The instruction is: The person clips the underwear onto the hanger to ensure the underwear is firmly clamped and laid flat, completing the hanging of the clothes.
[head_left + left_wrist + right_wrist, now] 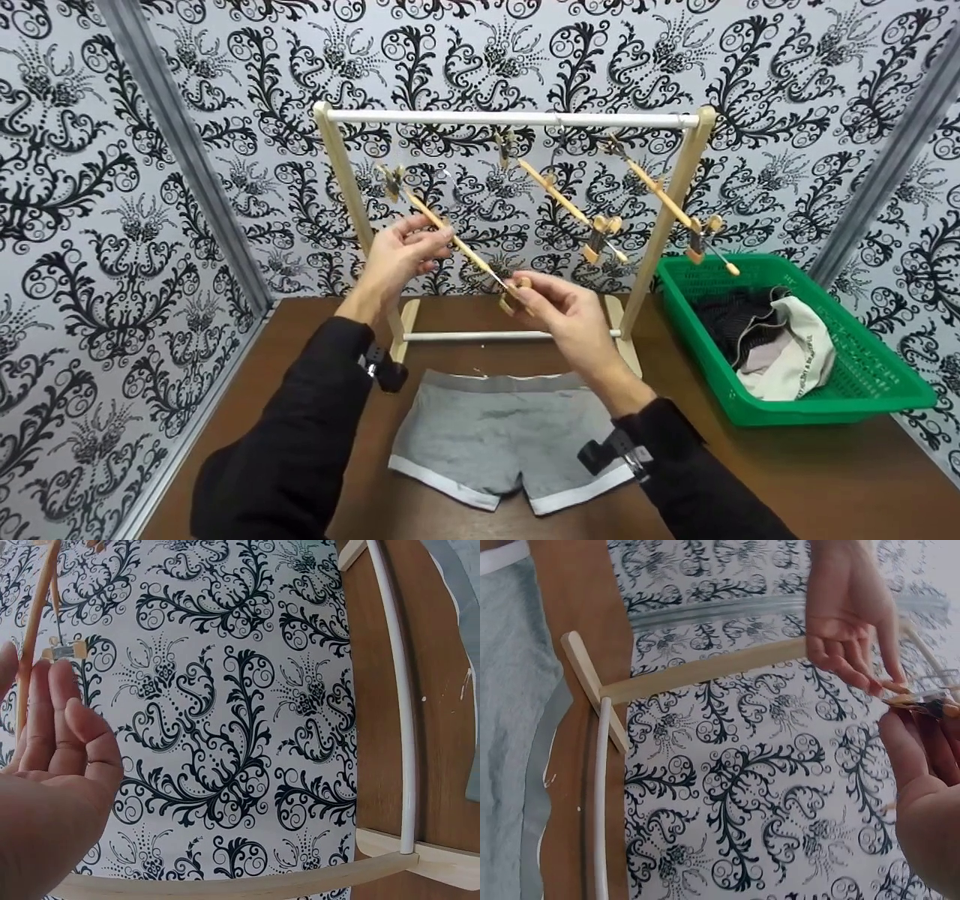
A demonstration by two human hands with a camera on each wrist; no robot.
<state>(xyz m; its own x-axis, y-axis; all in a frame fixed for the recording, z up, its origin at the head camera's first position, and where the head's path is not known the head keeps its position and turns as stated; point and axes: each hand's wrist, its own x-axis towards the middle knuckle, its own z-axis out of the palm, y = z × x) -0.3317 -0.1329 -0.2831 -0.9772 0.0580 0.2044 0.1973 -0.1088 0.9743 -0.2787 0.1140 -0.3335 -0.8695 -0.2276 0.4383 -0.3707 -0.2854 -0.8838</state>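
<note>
A wooden clip hanger [469, 253] is held in the air in front of the rack. My left hand [401, 259] pinches its bar near the middle, and in the left wrist view the bar runs between thumb and fingers. At the bar's right end my right hand [566, 315] grips a wooden clip [514, 296]; in the right wrist view the fingers partly hide that clip. The other clip [393, 182] is at the far left end. Grey shorts [495, 420] with white hems lie flat on the table below both hands.
Two more clip hangers [559, 193] hang from the white rail [450, 117] of a wooden rack [664, 202]. A green basket [885, 386] on the right holds dark and pale clothes [791, 352]. Patterned walls close off the brown table [300, 360] behind and at the sides.
</note>
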